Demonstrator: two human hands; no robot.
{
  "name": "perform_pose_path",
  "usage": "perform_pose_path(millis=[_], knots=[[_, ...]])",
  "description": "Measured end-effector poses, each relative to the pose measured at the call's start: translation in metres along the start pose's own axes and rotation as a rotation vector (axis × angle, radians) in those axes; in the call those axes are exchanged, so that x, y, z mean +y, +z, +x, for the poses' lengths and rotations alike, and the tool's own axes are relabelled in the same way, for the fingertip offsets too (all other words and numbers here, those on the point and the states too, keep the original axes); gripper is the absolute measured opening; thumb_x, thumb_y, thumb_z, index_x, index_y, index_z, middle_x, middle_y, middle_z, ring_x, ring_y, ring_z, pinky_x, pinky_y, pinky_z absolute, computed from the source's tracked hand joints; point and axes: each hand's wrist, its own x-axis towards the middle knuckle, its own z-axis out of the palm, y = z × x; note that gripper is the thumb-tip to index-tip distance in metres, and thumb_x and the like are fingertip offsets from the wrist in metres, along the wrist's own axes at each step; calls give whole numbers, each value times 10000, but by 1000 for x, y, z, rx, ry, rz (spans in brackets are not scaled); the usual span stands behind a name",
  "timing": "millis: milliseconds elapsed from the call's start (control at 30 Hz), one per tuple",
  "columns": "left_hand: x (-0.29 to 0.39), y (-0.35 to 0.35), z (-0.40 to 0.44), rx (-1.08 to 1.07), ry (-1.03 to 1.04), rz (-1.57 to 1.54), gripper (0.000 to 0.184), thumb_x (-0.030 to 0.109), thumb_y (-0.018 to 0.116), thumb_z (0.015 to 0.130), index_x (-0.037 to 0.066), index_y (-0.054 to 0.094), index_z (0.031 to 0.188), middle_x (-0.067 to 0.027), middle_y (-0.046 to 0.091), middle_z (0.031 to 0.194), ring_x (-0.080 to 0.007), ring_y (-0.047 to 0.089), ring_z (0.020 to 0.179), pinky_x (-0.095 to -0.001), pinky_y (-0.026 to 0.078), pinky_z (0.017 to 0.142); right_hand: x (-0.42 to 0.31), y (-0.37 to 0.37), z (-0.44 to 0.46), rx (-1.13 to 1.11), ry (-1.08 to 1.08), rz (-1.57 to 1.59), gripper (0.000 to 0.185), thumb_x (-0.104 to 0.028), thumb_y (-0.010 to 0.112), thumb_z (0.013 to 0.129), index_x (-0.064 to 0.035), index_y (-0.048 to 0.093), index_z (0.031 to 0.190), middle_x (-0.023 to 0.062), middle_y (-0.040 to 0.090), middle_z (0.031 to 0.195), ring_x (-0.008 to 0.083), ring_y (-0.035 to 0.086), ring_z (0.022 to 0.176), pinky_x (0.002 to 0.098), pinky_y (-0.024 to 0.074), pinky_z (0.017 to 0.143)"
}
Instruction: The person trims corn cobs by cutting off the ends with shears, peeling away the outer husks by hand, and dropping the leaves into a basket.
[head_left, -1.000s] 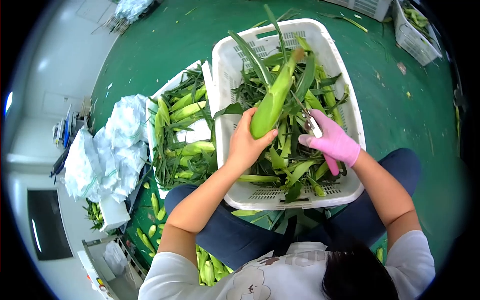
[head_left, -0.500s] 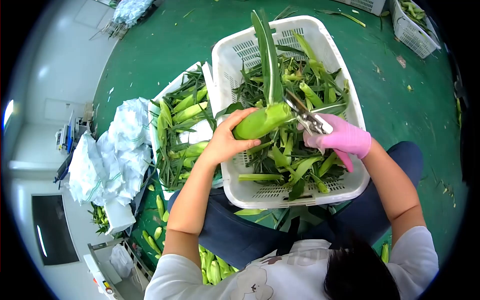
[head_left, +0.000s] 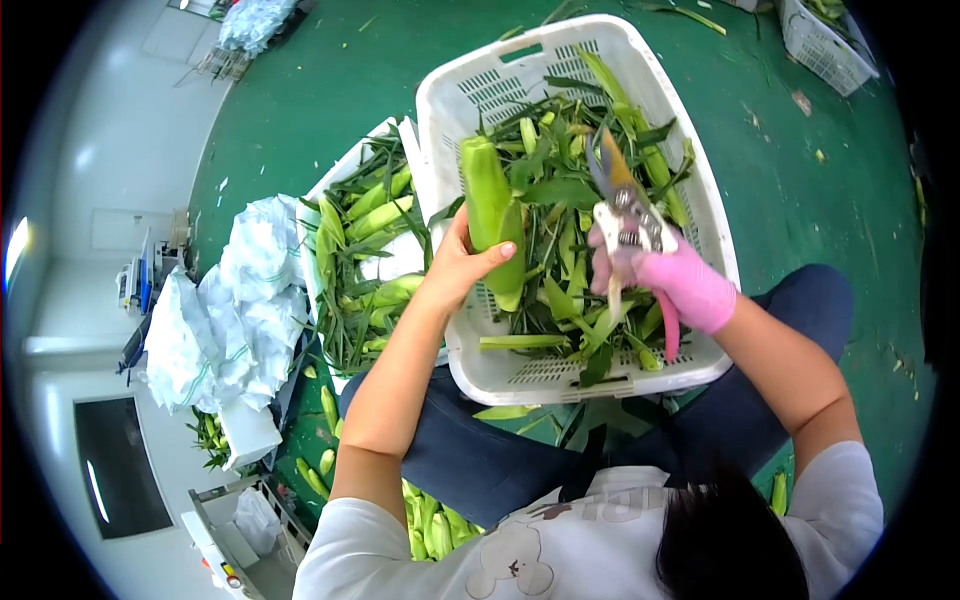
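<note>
Bare fingers of my left hand [head_left: 462, 264] wrap round the lower part of a green ear of corn [head_left: 488, 195] in its husk, held nearly upright with its cut end at the top. My right hand [head_left: 675, 278], in a pink glove, grips a pair of pruning shears [head_left: 625, 205], blades pointing up and apart from the ear. Below both hands stands a white plastic basket [head_left: 455, 345] with husk leaves and cut stalk pieces [head_left: 570, 290] inside.
Left of the basket, a white box [head_left: 318, 190] holds husked ears and leaves. White plastic sacks [head_left: 235, 290] lie beyond it. More corn ears [head_left: 435, 525] lie on the floor by my legs. Another basket [head_left: 825, 55] stands at the far right.
The ear has swung from slanting right to nearly upright, and its long leaf no longer sticks up from it. The shears have moved away from its end, blades now pointing up.
</note>
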Motion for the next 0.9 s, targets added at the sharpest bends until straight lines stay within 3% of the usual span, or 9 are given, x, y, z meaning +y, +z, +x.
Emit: perform_pose_path(millis=[67,200,267,367,467,500,633,767,900], knots=[[-5,7,4,102,61,30,803,228,867,785,46,423,1429,-56,595,1255,-169,566,1143,-332,449,1007,9,12,-5,-28,94,-73,519,-225,680,868,-7,493,1300,86,613,1077,178,608,1010,354,479,957],[-10,27,6,63,116,136,770,186,855,800,51,417,1419,-61,588,1245,-155,559,1132,-328,457,994,40,22,-2,-20,218,-99,638,-298,734,853,27,449,1322,68,544,1103,154,534,1058,300,433,963],[-12,46,1,-16,148,142,752,152,842,809,48,414,1419,-66,586,1250,-163,557,1147,-333,454,1004,36,20,4,11,268,-271,597,-338,759,826,9,484,1226,75,560,1026,167,551,964,309,460,882],[-21,59,-2,-91,124,160,793,132,814,830,53,348,1467,-76,558,1305,-172,525,1205,-337,422,1051,53,3,16,41,107,-469,461,-215,735,821,-31,487,1163,67,552,983,141,583,832,300,509,726],[-16,49,0,-152,44,86,814,129,804,830,53,322,1482,-84,553,1317,-185,529,1214,-352,411,1069,16,2,12,74,275,-422,334,-171,737,814,-14,561,1050,43,611,861,124,596,670,274,517,621],[-14,46,0,-164,15,54,818,127,801,829,52,317,1485,-88,553,1319,-192,534,1216,-359,410,1073,24,2,21,102,157,-303,289,-153,727,818,-10,569,1012,43,615,819,116,584,602,254,501,570],[-6,35,0,-227,-34,-283,847,171,778,777,62,322,1482,-143,554,1328,-295,519,1288,-453,399,1102,7,-9,16,206,42,-19,222,-196,672,866,-25,605,992,25,593,781,128,588,682,274,498,652],[-3,30,-2,-210,-18,-372,784,148,777,783,55,360,1440,-132,563,1312,-286,525,1273,-441,409,1089,19,-8,10,50,120,6,277,-150,638,845,11,585,1063,81,636,879,177,627,784,329,530,762],[-12,38,-2,-18,96,179,693,-13,786,742,52,455,1347,-112,561,1266,-277,529,1229,-356,414,1061,21,15,0,140,20,-46,266,-64,629,852,1,574,1105,101,672,924,159,632,785,312,530,737]])
